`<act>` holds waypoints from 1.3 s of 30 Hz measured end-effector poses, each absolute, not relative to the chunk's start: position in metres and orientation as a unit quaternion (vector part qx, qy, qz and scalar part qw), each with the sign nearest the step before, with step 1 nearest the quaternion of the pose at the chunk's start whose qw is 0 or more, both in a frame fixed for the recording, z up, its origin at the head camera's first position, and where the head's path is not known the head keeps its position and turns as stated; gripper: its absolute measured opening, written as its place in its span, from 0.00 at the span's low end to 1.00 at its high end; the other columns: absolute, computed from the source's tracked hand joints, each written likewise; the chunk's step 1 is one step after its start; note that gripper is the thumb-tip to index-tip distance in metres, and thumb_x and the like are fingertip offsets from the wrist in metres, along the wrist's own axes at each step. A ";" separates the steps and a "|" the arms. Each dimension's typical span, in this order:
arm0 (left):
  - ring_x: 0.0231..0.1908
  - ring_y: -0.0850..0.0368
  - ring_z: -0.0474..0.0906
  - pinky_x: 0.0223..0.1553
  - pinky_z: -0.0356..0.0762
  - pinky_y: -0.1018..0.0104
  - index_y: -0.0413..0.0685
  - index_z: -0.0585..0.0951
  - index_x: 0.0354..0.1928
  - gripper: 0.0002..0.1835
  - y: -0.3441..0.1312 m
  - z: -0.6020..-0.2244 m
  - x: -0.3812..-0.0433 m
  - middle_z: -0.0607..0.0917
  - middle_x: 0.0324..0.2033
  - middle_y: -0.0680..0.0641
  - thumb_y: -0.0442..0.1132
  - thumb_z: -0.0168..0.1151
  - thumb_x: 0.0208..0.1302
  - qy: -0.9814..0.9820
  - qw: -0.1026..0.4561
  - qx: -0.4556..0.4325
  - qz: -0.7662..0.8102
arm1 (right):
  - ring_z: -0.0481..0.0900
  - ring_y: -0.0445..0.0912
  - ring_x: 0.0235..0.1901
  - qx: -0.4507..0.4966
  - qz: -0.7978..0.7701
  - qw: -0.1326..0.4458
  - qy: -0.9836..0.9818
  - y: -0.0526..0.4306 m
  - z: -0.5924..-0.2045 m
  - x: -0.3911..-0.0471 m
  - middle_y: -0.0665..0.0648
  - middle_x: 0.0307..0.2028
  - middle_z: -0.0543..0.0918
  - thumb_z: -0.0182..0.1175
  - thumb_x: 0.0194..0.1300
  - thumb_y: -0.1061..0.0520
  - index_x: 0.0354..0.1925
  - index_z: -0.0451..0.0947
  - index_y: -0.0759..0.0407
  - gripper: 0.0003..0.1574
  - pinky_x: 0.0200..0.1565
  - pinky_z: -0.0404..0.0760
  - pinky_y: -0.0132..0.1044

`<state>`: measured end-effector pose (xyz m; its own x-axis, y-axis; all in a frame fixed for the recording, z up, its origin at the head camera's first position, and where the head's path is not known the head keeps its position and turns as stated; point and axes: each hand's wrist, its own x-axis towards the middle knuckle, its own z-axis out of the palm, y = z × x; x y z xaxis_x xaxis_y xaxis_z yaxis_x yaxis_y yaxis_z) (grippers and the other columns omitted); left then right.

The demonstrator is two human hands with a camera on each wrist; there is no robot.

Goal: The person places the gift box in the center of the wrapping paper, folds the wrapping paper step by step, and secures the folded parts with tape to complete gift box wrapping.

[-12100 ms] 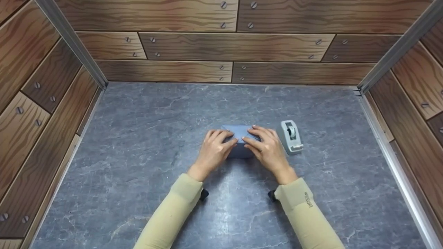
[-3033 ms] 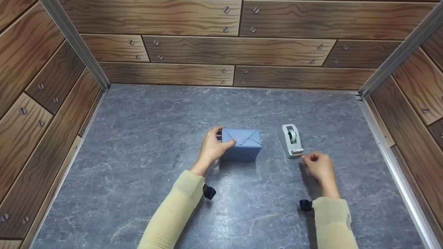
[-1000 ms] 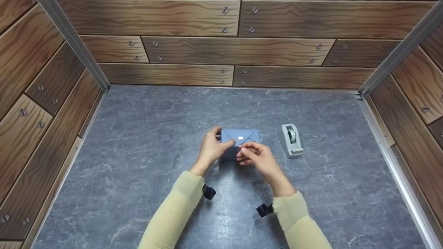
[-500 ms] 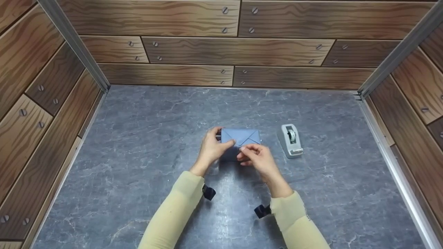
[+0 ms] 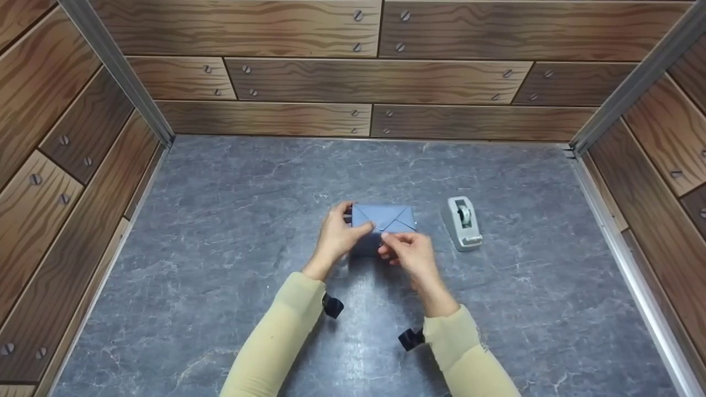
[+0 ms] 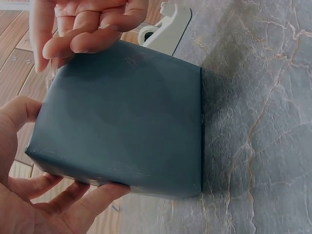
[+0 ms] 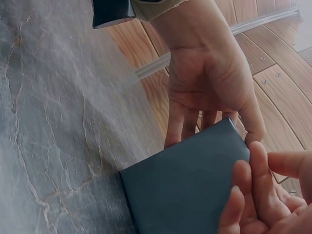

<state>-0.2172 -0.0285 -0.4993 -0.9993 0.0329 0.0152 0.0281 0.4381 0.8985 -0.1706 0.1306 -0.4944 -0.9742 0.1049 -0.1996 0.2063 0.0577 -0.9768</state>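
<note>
A blue paper-wrapped box [image 5: 383,214] stands on the floor, its folded envelope-like flaps facing up. My left hand [image 5: 337,234] grips it from the left, with the thumb on the top near edge and the fingers round the far side. At the top's near edge my right hand [image 5: 411,253] has thumb and forefinger together, pinching a small clear strip of tape [image 6: 50,75], which is hard to make out. The other right fingers [image 6: 92,41] are curled before the box's near face [image 6: 122,117]. To the right stands a grey tape dispenser [image 5: 465,223], touched by neither hand.
Grey marble-patterned floor [image 5: 248,220] surrounds the box. Wood-patterned walls [image 5: 309,82] with metal edging enclose the back and both sides. A small black camera [image 5: 332,306] sits at each wrist.
Earlier both hands lay on the box top; then my right hand was at the dispenser's cutter. It has since come left to the box's near edge. My left hand and the box stay put lately.
</note>
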 end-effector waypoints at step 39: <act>0.46 0.51 0.71 0.45 0.71 0.55 0.60 0.70 0.60 0.31 -0.024 -0.498 -0.215 0.72 0.48 0.44 0.47 0.62 0.50 0.882 -0.038 0.067 0.466 | 0.75 0.47 0.11 0.115 -0.641 -0.033 0.758 0.121 -0.500 -0.172 0.59 0.16 0.80 0.64 0.56 0.57 0.28 0.82 0.70 0.14 0.25 0.77 0.54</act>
